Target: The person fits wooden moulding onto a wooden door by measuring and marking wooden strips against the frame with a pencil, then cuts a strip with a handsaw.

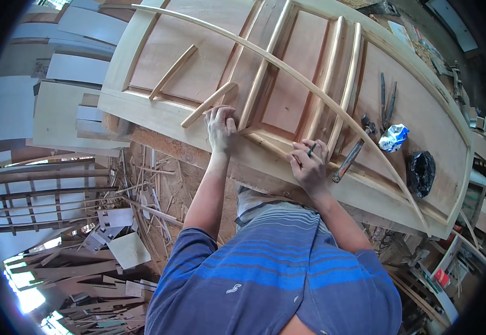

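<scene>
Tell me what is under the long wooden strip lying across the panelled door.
Under the long wooden strip are the panelled door and several crosswise mouldings, visible on either side of it. The surface directly beneath the strip is covered; I cannot see it.

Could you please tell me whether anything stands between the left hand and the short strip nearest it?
Nothing visible stands between the left hand and the short strip just beyond its fingers, though whether they touch is unclear. The long strip crosses farther away.

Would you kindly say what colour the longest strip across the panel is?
The longest strip is pale tan, shown best in the head view.
</scene>
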A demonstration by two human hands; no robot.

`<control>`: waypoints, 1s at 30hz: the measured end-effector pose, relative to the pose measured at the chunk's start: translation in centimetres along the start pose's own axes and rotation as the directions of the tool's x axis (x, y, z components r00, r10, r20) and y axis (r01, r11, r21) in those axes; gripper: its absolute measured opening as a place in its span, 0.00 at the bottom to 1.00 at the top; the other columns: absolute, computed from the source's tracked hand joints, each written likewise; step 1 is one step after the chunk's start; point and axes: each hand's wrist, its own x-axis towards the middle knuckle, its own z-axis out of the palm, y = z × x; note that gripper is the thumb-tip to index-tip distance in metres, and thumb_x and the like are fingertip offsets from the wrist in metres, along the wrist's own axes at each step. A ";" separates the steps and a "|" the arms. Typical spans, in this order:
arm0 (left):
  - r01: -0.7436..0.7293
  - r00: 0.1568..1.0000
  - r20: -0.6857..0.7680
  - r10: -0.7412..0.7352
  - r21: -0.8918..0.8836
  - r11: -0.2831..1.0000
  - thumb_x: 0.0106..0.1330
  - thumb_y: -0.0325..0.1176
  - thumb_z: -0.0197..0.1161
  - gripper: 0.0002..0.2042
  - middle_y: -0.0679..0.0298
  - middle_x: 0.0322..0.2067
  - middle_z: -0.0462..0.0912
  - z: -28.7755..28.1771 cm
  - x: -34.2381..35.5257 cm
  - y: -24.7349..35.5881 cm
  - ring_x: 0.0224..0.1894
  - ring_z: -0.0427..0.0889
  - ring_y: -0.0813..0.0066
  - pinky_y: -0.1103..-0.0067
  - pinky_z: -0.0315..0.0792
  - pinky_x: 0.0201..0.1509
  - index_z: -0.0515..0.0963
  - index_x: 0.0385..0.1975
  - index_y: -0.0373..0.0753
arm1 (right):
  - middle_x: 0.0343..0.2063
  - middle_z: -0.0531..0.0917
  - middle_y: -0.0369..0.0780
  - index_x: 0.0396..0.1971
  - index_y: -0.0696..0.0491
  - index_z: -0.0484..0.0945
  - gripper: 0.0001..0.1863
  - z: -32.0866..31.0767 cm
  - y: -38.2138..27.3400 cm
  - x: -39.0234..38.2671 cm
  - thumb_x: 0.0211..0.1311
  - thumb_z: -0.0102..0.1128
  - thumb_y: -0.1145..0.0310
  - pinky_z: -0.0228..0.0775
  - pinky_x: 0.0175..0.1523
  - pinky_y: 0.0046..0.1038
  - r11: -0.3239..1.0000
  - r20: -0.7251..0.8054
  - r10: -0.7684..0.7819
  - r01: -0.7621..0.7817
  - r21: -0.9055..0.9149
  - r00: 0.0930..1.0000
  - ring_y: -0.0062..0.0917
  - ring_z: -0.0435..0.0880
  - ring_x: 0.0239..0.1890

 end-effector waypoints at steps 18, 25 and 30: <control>-0.131 0.965 0.212 0.151 -0.107 0.986 0.61 0.30 0.77 0.23 0.56 0.57 0.86 -4.5 -3.3 2.6 0.65 0.80 0.51 0.60 0.71 0.75 0.84 0.58 0.40 | 0.38 0.91 0.32 0.38 0.49 0.90 0.14 2.8 0.2 2.4 0.62 0.80 0.55 0.55 0.78 0.56 0.999 -0.022 -0.034 0.035 0.040 0.999 0.32 0.83 0.53; -0.120 0.972 0.194 0.130 -0.064 0.991 0.59 0.33 0.81 0.22 0.60 0.57 0.88 -3.3 -2.8 1.1 0.66 0.80 0.51 0.57 0.72 0.74 0.87 0.54 0.42 | 0.39 0.91 0.31 0.38 0.48 0.89 0.17 2.0 0.9 1.9 0.60 0.81 0.52 0.55 0.77 0.56 0.999 -0.021 -0.027 0.028 0.021 0.999 0.31 0.83 0.53; -0.107 0.974 0.186 0.132 -0.139 0.985 0.56 0.26 0.82 0.18 0.58 0.55 0.90 -3.1 -2.8 0.5 0.65 0.82 0.54 0.62 0.75 0.73 0.89 0.48 0.40 | 0.40 0.91 0.29 0.39 0.46 0.89 0.17 2.3 1.1 1.9 0.61 0.79 0.50 0.54 0.77 0.58 0.999 -0.022 -0.035 0.035 0.002 0.999 0.28 0.84 0.52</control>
